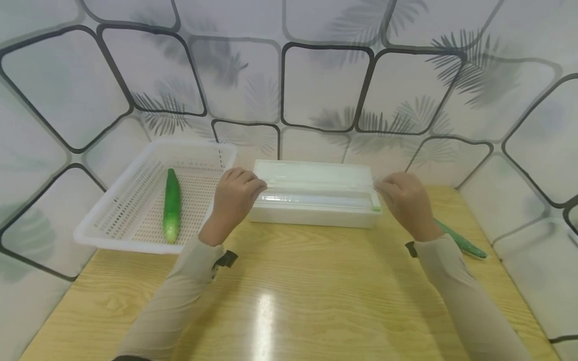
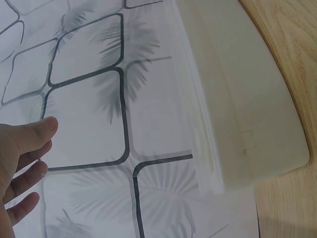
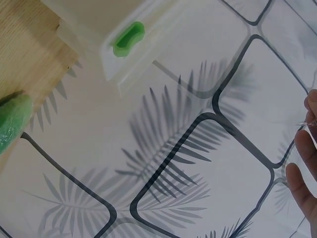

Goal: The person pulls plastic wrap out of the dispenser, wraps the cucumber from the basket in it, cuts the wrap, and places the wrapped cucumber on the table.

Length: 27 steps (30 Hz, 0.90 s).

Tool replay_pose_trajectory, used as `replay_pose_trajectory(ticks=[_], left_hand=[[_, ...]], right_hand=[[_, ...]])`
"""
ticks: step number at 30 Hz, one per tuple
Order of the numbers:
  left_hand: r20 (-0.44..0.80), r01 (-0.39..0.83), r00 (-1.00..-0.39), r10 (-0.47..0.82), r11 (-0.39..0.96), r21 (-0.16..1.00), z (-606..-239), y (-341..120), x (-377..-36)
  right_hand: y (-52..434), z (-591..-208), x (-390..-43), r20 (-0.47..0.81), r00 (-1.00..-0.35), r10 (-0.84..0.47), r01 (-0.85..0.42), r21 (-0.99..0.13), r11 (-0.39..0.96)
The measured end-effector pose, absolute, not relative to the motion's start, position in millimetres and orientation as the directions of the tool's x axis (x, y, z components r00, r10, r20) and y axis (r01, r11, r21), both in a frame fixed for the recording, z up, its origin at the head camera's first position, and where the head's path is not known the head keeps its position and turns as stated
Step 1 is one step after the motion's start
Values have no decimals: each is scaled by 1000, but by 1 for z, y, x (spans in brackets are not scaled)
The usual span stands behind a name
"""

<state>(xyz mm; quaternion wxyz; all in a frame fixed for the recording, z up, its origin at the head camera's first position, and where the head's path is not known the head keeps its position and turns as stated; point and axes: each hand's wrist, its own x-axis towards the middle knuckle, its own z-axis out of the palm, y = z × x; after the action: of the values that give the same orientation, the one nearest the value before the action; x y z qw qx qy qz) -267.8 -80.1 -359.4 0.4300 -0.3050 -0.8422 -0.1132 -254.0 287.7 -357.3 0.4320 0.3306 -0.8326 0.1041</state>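
White plastic makes up the cling-film dispenser box [image 1: 314, 195], which is sitting toward the back of the wooden table [image 1: 289, 296], close to the patterned wall panel [image 1: 325, 85]. Its lid is standing open, and a roll of clear film [image 1: 316, 199] is lying along the inside. A small green slider [image 1: 376, 208] is sitting at the right end of the box; the right wrist view is showing the same green piece [image 3: 129, 38] on the box edge.

The left hand [image 1: 235, 195] is resting at the left end of the box, fingers curled at the film edge. The left wrist view is showing loosely bent fingers [image 2: 27, 144] with a faint clear sheet edge near them, but a firm pinch cannot be confirmed. The right hand [image 1: 404, 200] is sitting at the right end of the box, fingers curled toward the film; the right wrist view is showing fingertips [image 3: 308, 148] with a thin clear edge beside them, and the grip likewise cannot be confirmed.

A white perforated basket [image 1: 131, 220] is standing to the left of the box, holding one cucumber [image 1: 171, 204]. A second cucumber [image 1: 460, 241], apparently wrapped, is lying on the table behind the right wrist.
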Motion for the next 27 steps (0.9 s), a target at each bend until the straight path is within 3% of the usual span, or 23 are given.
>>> replay_pose_trajectory(ticks=[9,27], left_hand=[[833,625,-362,418,772,-116,-357,-81,-258],[848,632,-349,398,768,-100,-356,-82,-244]], right_hand=[[284,-354,-244,815,-383,-434,-643,103,759],[285,-352,-230,836,-373,-402,-647,76,759]])
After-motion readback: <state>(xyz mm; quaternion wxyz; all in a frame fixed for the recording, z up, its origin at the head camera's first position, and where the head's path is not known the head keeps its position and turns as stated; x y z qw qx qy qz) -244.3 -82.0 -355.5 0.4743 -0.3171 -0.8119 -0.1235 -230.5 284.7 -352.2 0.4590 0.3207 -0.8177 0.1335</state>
